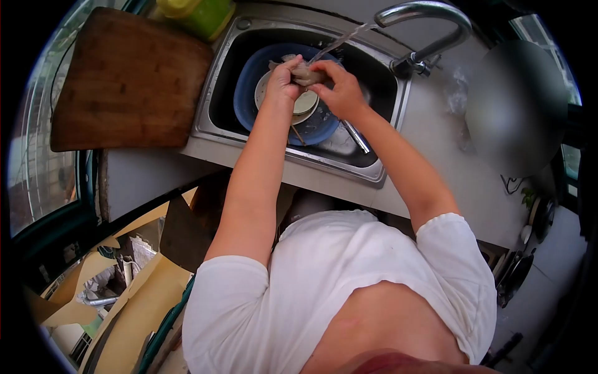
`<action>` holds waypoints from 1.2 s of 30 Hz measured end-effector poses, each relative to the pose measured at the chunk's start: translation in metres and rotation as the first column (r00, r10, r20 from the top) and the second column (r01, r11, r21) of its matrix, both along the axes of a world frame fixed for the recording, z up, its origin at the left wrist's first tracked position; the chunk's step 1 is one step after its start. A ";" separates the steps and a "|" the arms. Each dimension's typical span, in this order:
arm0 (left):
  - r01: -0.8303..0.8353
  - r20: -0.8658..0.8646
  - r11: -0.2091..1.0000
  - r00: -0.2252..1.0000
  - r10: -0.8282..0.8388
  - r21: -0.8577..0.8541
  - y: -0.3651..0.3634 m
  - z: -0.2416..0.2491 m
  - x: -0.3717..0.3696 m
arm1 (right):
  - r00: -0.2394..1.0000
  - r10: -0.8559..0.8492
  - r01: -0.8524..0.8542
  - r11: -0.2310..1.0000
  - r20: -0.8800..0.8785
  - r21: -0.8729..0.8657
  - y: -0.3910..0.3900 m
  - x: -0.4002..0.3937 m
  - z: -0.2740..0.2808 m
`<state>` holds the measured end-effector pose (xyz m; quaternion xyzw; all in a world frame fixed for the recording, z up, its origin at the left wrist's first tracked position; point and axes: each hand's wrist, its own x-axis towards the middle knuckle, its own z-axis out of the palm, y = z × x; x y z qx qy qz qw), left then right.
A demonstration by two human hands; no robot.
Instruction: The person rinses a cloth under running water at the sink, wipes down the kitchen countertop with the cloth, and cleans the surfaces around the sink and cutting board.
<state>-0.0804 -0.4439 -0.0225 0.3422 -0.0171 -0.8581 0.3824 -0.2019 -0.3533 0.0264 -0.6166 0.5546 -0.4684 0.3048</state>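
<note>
Over the sink, my left hand (285, 78) and my right hand (339, 90) both have their fingers closed on a wet, greyish-brown cloth (306, 75). Water (342, 41) runs from the curved metal faucet (430, 7) and falls beside the cloth. Beneath my hands, a blue basin (245, 93) stands in the metal sink (218, 112). White bowls (305, 105) sit in the basin, partly hidden by my hands. A thin stick (298, 134) leans at the basin's near side.
A wooden cutting board (131, 81) lies left of the sink, below a yellow-green container (202, 15). A metal handle (355, 136) crosses the sink's right part. A blurred round object (517, 106) stands on the right of the counter (445, 168). Open cardboard boxes (146, 311) are at lower left.
</note>
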 end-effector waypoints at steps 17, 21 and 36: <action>0.031 -0.232 0.989 0.973 0.003 0.145 0.016 0.024 -0.019 | 0.517 -0.854 0.856 0.515 -0.052 0.052 0.018 -0.190 -0.014; -0.001 -0.247 0.969 0.967 0.064 0.247 0.023 0.051 -0.013 | 0.696 -0.717 0.668 0.668 0.040 0.328 -0.010 -0.236 -0.015; 0.551 -0.244 0.818 0.781 -0.575 -0.164 0.063 0.038 0.000 | 0.128 0.002 -0.726 0.682 0.992 0.092 0.004 -0.038 -0.020</action>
